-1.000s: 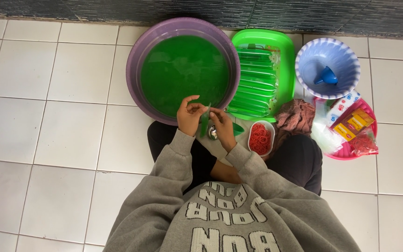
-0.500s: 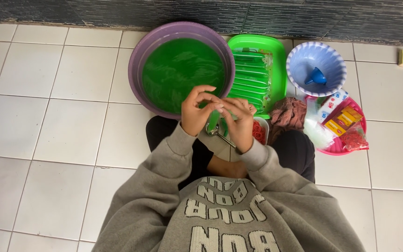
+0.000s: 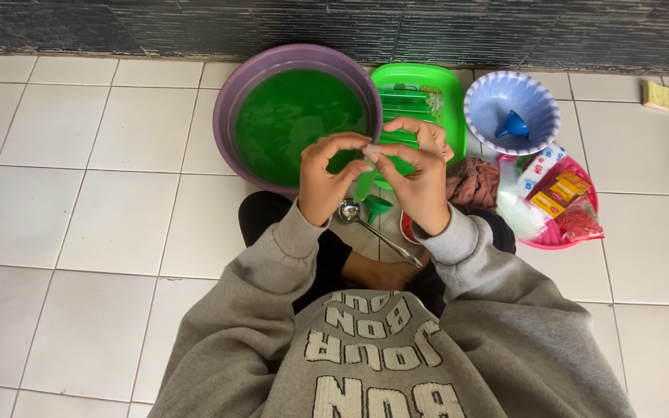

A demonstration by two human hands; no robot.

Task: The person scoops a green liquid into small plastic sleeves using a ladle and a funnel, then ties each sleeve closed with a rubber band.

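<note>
My left hand (image 3: 325, 184) and my right hand (image 3: 421, 184) are raised together in front of me. The fingertips of both pinch the top of a thin clear plastic sleeve (image 3: 365, 184) that hangs down with green liquid in it. Just below the sleeve lie a small green funnel (image 3: 379, 206) and a metal ladle (image 3: 348, 210), whose handle runs back toward my lap. Behind my hands stands a purple basin (image 3: 230, 101) filled with green liquid.
A green tray (image 3: 451, 93) holding several filled green sleeves sits right of the basin. Further right are a blue-and-white bowl (image 3: 497, 97) with a blue funnel (image 3: 515, 124), a pink basket (image 3: 559, 236) of packets and a brown cloth (image 3: 470, 184). A dark wall runs along the back.
Both hands have risen from my lap and come together higher up, in front of the basin, with the sleeve held between them. The ladle and green funnel are now uncovered below them.
</note>
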